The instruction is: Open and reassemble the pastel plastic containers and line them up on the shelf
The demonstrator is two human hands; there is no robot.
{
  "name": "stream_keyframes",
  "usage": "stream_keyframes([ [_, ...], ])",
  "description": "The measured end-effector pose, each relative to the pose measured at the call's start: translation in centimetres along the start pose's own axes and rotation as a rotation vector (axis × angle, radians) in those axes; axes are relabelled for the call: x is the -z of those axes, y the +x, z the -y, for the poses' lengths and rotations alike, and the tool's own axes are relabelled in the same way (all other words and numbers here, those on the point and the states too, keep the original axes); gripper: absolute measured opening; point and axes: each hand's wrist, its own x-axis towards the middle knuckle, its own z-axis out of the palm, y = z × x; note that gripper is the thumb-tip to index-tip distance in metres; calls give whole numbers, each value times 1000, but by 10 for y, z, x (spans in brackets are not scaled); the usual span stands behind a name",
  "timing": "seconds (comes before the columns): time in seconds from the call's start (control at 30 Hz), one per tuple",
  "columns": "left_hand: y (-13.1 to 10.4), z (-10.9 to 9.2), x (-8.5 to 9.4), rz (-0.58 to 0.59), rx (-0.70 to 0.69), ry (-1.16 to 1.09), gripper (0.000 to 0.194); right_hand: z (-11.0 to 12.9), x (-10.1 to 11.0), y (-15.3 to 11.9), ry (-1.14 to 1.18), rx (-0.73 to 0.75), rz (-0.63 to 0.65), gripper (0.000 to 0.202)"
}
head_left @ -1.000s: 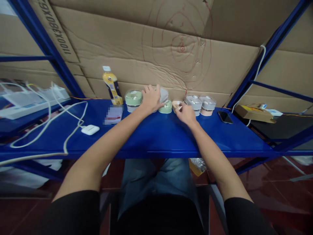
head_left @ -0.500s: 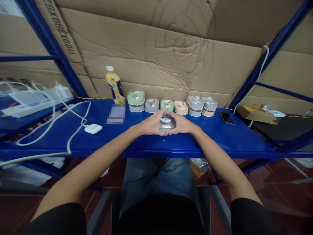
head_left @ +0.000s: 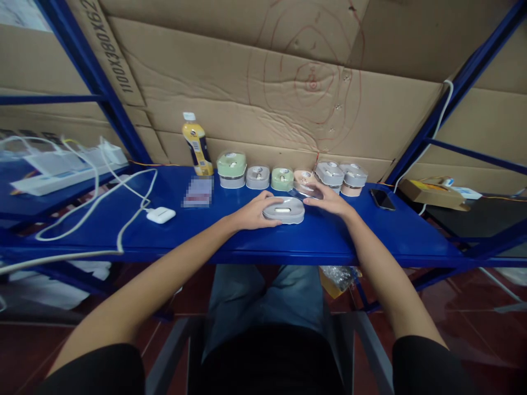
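A small grey oval box (head_left: 293, 215) with a pale bar in the middle of its top sits on the blue table in front of me. My left hand (head_left: 254, 213) grips its left side, thumb near the front and fingers behind. Up and to the right, my right hand (head_left: 330, 201) pinches a clear plastic lid (head_left: 303, 190), tilted and apart from the box. Behind that lid, a peach box (head_left: 303, 176) is partly covered from view.
Along the back stand a green box (head_left: 231, 164), a grey box (head_left: 258, 178), a small green box (head_left: 282, 179) and two stacked pairs (head_left: 329, 171). A yellow bottle (head_left: 197, 145), white charger (head_left: 161, 215) with cables, and phone (head_left: 382, 199) lie farther out.
My hands have parted. The clear lid has come off the grey box and moved right and back in my right hand, while my left hand stays on the box.
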Motion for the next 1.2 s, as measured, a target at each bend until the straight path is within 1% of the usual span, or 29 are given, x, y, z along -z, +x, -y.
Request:
stream_keyframes([
  [0.03,-1,-2,1,23,-15,17,67,-1,5,-3,-21,-38,-37,79],
  [0.1,-3,-6,2,48,-26,34,57,-1,12,-8,-34,-122,-95,79],
  [0.2,-3,-9,2,43,-26,36,53,1,16,-11,-50,-172,-142,76],
  [0.3,-1,-5,5,-4,-23,27,53,1,16,-9,-72,-160,-168,74],
  [0.37,1,2,10,-67,-1,24,57,-1,18,-8,-95,-153,-168,75],
  [0.47,0,18,21,-168,92,29,64,-2,22,-8,-145,-167,-133,78],
  [0.57,-4,35,30,-184,180,61,64,-1,24,-10,-183,-194,-85,80],
  [0.63,-7,41,33,-173,193,76,64,1,23,-11,-181,-206,-72,79],
  [0.7,-9,39,33,-182,170,63,66,2,22,-11,-177,-217,-91,81],
  [0.8,-6,24,25,-211,110,4,78,5,21,-10,-153,-210,-189,89],
  [0.87,-2,11,17,-200,96,-36,91,8,19,-9,-99,-142,-242,94],
  [0.9,1,5,12,-182,97,-51,98,11,18,-9,-60,-93,-240,97],
  [0.97,5,-2,4,-135,98,-73,109,16,11,-7,18,7,-172,101],
  [1.03,7,-4,-1,-110,91,-95,112,22,1,-3,57,71,-61,105],
  [1.13,7,0,-5,-120,73,-132,112,29,-17,3,19,109,73,107],
  [1.2,7,4,-5,-122,64,-138,114,33,-26,6,-23,127,112,107],
])
